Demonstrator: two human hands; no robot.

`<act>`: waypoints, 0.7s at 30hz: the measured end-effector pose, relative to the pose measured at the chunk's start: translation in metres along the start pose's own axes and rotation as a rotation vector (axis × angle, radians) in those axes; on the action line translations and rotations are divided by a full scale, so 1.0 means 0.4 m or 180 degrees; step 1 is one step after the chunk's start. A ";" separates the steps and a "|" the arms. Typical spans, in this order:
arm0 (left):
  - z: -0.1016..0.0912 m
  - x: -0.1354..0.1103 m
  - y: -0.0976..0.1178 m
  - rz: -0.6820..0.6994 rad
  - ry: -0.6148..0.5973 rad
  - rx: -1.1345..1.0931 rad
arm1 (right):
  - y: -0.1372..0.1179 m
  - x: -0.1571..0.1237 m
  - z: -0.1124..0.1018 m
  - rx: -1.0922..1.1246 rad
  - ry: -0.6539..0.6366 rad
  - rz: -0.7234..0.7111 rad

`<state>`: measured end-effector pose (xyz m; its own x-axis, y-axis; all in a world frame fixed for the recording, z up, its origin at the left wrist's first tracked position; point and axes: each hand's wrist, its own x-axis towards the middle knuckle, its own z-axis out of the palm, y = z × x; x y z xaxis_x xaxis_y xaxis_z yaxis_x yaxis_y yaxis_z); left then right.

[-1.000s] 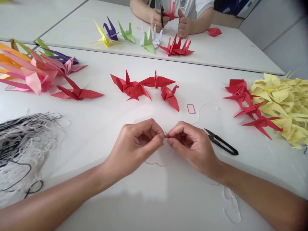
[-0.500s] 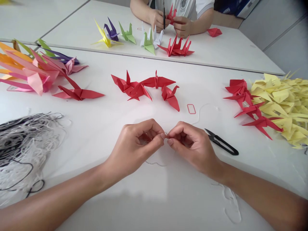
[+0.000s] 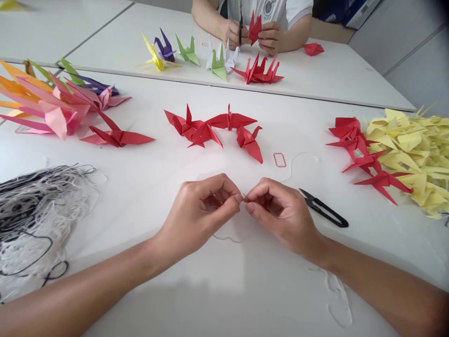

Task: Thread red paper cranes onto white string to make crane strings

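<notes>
Near the front edge of the white table (image 3: 224,290), a little toward its middle, a thin pale thread (image 3: 228,238) is pinched where the two hands meet. It is very fine. A short slack loop of it lies on the tabletop just below the fingertips, and whether a needle sits at the pinch is too small to tell.

The left hand (image 3: 196,213) is curled into a loose fist, knuckles up, with thumb and forefinger closed tight on the thread. The right hand (image 3: 280,213) mirrors it, its thumb and forefinger tips touching the left ones and closed on the same strand. Both forearms lie low over the table and angle in from the front corners.

Black snips (image 3: 324,213) lie just beside the right hand. A small red loop (image 3: 279,159) sits beyond the hands, and a cluster of red cranes (image 3: 213,128) lies past it at the table's middle. A tangle of white and black string (image 3: 35,210) spreads along the left edge, with pink and orange cranes (image 3: 52,105) behind it. A heap of yellow cranes (image 3: 414,154) covers the right edge. At the far table another person's hands (image 3: 270,37) hold a red crane (image 3: 255,28).
</notes>
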<state>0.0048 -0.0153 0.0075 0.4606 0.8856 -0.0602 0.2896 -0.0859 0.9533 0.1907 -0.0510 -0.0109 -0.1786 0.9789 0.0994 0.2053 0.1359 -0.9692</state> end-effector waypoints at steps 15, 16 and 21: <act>0.001 0.000 0.000 0.0036 0.0026 0.0003 | -0.001 0.000 0.001 -0.0046 0.0001 0.0008; 0.001 0.000 -0.001 0.0039 0.0028 -0.0003 | -0.001 0.000 0.000 -0.0043 -0.0004 0.0014; 0.001 0.000 -0.002 0.0046 0.0024 0.0001 | -0.001 0.002 0.000 -0.0020 -0.0012 0.0043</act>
<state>0.0046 -0.0155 0.0065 0.4585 0.8876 -0.0442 0.2834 -0.0989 0.9539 0.1904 -0.0503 -0.0105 -0.1792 0.9801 0.0855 0.2136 0.1236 -0.9691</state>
